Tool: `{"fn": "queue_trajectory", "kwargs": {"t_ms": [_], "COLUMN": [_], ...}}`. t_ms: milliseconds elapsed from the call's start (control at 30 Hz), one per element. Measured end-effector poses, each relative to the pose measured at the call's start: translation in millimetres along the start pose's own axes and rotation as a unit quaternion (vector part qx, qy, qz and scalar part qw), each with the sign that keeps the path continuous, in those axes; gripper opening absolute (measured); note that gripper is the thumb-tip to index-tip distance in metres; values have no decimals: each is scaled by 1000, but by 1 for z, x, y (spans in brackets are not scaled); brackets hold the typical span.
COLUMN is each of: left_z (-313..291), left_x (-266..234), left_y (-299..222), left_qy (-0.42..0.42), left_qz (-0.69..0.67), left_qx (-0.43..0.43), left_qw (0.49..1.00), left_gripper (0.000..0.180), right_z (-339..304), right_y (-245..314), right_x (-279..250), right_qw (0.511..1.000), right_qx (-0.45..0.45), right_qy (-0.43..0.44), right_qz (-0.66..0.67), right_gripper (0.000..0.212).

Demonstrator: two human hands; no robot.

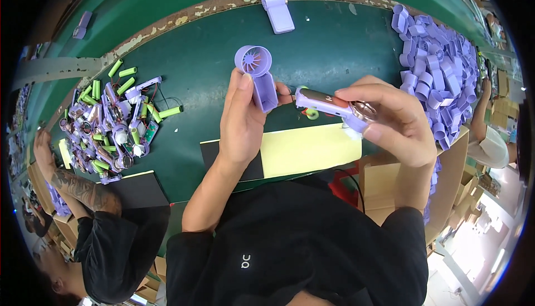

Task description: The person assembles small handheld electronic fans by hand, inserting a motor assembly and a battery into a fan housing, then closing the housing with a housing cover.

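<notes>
One purple shell (266, 90), its round end toward twelve o'clock, is clamped between the thumb and fingers of the left hand (241, 121), mid-view above the green table (189, 44). Toward three o'clock of it, the right hand (402, 119) has thumb and fingers clamped on an insert (329, 104) with a dark panel; whether the left fingertips touch its end, I cannot tell. A yellow pad (312, 151) lies toward six o'clock of the insert. A spare shell (279, 15) lies at twelve o'clock, a shell heap (440, 72) at two, a heap of green cells and purple parts (106, 130) at nine.
</notes>
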State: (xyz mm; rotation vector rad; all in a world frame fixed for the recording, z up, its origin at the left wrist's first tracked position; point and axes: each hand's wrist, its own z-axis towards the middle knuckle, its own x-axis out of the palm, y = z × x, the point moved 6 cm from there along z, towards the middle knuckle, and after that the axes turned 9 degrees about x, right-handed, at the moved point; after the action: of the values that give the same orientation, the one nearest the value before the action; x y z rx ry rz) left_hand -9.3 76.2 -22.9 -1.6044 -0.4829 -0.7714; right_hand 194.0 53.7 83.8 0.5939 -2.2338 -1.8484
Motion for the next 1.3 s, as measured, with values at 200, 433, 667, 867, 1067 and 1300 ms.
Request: {"fn": "queue_trajectory", "kwargs": {"t_ms": [200, 433, 667, 867, 1067, 1300], "left_z": [2, 3, 1, -10, -26, -24], "left_x": [-23, -19, -15, 1, 24, 25], "left_y": [7, 12, 23, 37, 24, 17], "left_qy": [-44, -27, -14, 72, 151, 120], "left_qz": [121, 115, 104, 61, 43, 34], "left_qx": [-20, -102, -128, -231, -247, -206], "left_qw": [991, 988, 986, 968, 956, 971], "left_gripper": [30, 29, 34, 42, 50, 54], "right_z": [-8, -8, -7, -1, 27, 26], "right_y": [30, 46, 70, 62, 37, 32], "right_x": [0, 2, 16, 33, 13, 13], "right_qw": [932, 886, 825, 869, 846, 860], "right_qx": [-69, -185, -276, -322, -300, -287], "right_qy": [-78, -171, -169, -123, -113, -121], "right_qz": [-348, -390, -463, -355, -425, -405], "right_gripper": [49, 38, 18, 21, 24, 24]}}
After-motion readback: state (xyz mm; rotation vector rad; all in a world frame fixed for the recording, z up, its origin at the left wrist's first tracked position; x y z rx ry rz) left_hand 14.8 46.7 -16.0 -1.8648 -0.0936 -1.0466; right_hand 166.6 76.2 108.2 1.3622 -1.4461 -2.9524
